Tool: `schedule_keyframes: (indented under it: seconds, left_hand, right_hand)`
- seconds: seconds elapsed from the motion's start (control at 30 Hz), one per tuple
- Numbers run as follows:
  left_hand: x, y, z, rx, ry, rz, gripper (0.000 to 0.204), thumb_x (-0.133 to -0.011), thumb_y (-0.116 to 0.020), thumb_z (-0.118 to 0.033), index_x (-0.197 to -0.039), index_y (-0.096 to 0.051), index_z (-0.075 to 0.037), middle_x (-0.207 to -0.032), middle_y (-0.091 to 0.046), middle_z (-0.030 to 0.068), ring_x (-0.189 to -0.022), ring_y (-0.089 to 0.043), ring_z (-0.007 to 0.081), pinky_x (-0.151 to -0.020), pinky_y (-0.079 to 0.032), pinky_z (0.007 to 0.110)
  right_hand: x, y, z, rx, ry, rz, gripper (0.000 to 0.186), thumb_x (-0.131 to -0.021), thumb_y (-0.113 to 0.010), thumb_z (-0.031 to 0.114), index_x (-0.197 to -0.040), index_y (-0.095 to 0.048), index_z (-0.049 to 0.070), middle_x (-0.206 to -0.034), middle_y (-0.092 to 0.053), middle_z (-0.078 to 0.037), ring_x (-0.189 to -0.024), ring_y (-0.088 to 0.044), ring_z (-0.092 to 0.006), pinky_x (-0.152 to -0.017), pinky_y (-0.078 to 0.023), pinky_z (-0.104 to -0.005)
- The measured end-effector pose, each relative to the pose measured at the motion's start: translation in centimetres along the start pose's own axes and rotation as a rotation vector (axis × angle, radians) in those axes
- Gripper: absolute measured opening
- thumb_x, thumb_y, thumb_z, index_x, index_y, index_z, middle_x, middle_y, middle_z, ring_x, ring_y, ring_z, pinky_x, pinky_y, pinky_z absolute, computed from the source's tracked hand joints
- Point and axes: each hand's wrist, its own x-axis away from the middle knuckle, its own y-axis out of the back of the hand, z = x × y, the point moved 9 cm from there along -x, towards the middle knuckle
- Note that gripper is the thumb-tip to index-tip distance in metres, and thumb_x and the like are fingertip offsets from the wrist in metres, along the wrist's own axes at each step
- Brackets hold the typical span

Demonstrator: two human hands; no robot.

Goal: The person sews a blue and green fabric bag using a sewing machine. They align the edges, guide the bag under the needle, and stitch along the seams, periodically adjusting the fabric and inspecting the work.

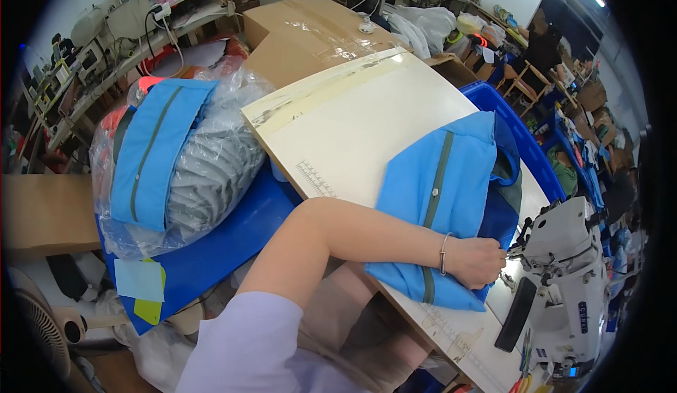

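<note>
My left hand (478, 262), a bracelet at its wrist, is closed beside the needle area of a white sewing machine (564, 252). Its fingertips are turned toward the machine, and what they pinch is too small to make out. Under my wrist and forearm lies a bright blue fabric piece (416, 188) with a grey-green zip (438, 174) running along it. The piece spreads over the cream sewing table (338, 111), and its darker blue side shows near the hand. My right hand is out of view.
A similar blue zipped piece (151, 153) rests on a clear plastic bag (226, 153) of grey fabric at left. Behind the table stands a cardboard box (317, 33); a blue crate (486, 97) sits at its far right edge. A fan (39, 322) is low at left.
</note>
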Motion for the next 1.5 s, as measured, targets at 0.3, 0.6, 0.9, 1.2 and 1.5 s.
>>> schedule_keyframes:
  seconds: [0.3, 0.6, 0.9, 1.2, 1.5]
  left_hand:
    - [0.0, -0.1, -0.4, -0.008, -0.016, -0.015, 0.020, -0.075, -0.067, -0.024, -0.072, -0.073, -0.005, -0.084, -0.069, 0.0097, -0.090, -0.064, 0.0249, -0.072, -0.050, 0.037]
    - [0.5, 4.5, 2.5, 0.366, 0.146, -0.052, 0.019, -0.080, -0.070, -0.015, -0.097, -0.074, -0.006, -0.102, -0.074, 0.0135, -0.096, -0.070, 0.0337, -0.084, -0.057, 0.045]
    - [4.1, 12.3, -10.3, 0.831, 0.151, 0.197, 0.028, -0.085, -0.062, -0.002, -0.110, -0.073, -0.006, -0.106, -0.074, 0.0118, -0.089, -0.071, 0.0318, -0.077, -0.059, 0.039]
    - [10.5, 3.7, -7.6, 1.734, 1.362, 0.684, 0.048, -0.106, -0.054, -0.022, -0.150, -0.051, -0.003, -0.129, -0.069, 0.0182, -0.099, -0.073, 0.0196, -0.091, -0.059, 0.032]
    - [18.1, 11.1, 3.4, 1.388, 1.549, -0.352, 0.036, -0.104, -0.055, -0.019, -0.134, -0.063, -0.001, -0.122, -0.069, 0.0128, -0.093, -0.071, 0.0203, -0.091, -0.058, 0.034]
  right_hand:
    - [-0.9, 0.6, 1.1, 0.070, -0.102, 0.042, 0.007, -0.079, -0.076, 0.009, -0.084, -0.071, 0.006, -0.080, -0.071, -0.011, -0.066, -0.067, -0.0278, -0.057, -0.050, -0.0379]
    - [3.4, -0.2, -8.0, 0.017, -0.624, -0.115, 0.009, -0.081, -0.076, -0.001, -0.087, -0.073, 0.004, -0.085, -0.073, -0.012, -0.071, -0.068, -0.0295, -0.060, -0.050, -0.0380]
    - [5.7, -10.0, -12.7, -0.304, -0.821, 0.140, 0.032, -0.091, -0.075, 0.033, -0.097, -0.078, 0.002, -0.086, -0.073, -0.013, -0.075, -0.069, -0.0275, -0.066, -0.052, -0.0340]
    - [6.3, -13.8, -15.2, -1.352, -1.182, 0.095, 0.027, -0.093, -0.077, 0.029, -0.092, -0.077, 0.001, -0.078, -0.067, -0.003, -0.072, -0.060, -0.0100, -0.066, -0.045, -0.0253]
    - [5.2, -9.3, -3.9, -0.417, -0.121, -0.009, 0.012, -0.076, -0.074, 0.016, -0.083, -0.068, 0.008, -0.097, -0.062, -0.003, -0.095, -0.059, -0.0225, -0.081, -0.052, -0.0355]
